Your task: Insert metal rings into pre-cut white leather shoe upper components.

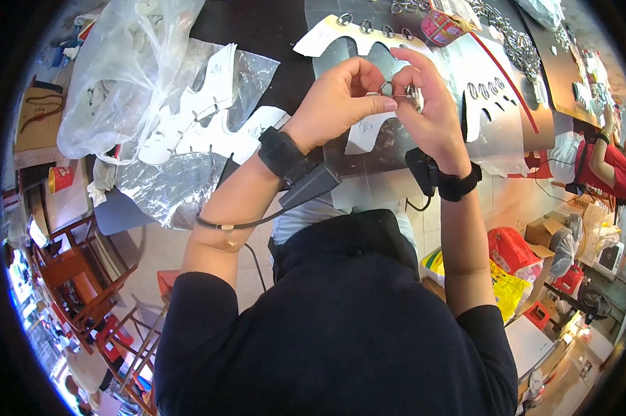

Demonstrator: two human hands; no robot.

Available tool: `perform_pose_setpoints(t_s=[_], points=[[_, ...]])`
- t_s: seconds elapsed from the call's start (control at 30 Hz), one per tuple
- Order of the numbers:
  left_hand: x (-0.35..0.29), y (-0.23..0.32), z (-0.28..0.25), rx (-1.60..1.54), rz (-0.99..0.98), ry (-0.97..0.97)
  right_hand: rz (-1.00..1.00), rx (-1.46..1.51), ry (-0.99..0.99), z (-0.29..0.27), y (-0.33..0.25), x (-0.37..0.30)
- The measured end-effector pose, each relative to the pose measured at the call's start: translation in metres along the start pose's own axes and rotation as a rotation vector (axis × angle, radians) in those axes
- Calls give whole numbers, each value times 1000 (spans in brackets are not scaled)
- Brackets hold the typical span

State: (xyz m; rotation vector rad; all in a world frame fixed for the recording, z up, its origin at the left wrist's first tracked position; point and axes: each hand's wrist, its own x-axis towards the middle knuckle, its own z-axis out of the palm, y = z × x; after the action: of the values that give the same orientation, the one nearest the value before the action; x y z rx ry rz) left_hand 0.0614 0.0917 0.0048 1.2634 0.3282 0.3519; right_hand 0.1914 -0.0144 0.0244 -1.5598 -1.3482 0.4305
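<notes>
My left hand (pixel 344 97) and my right hand (pixel 431 114) meet over the dark table, fingertips pinched around a small metal ring (pixel 386 88). More metal shows by the right fingers, but its shape is hard to make out. Beneath my hands lies a white cut-out sheet (pixel 360 142) with curved notches. Just beyond them, a pale sheet (pixel 320 38) carries several metal rings (pixel 366 26) along its far edge. To the right, another notched white sheet (pixel 473 118) has several oval rings (pixel 492 87) in a row.
Clear plastic bags (pixel 112 90) and white notched sheets (pixel 216 135) cover the table's left side. At the far right are a red paper tub (pixel 443 28), metal chains (pixel 521 45) and a red strip (pixel 510 83). A co-worker in red (pixel 604 166) is at right.
</notes>
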Motion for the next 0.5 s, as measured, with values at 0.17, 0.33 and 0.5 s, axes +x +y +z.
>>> perform_pose_setpoints(t_s=[0.17, 0.33, 0.5], points=[[2, -6, -4, -2, 5, -30, 78, 3, -56, -1, -8, 0], [6, -13, -5, -123, -61, -18, 5, -160, -113, -3, -3, 0], [2, -15, -1, -181, -40, 36, 12, -43, -148, -6, -4, 1]])
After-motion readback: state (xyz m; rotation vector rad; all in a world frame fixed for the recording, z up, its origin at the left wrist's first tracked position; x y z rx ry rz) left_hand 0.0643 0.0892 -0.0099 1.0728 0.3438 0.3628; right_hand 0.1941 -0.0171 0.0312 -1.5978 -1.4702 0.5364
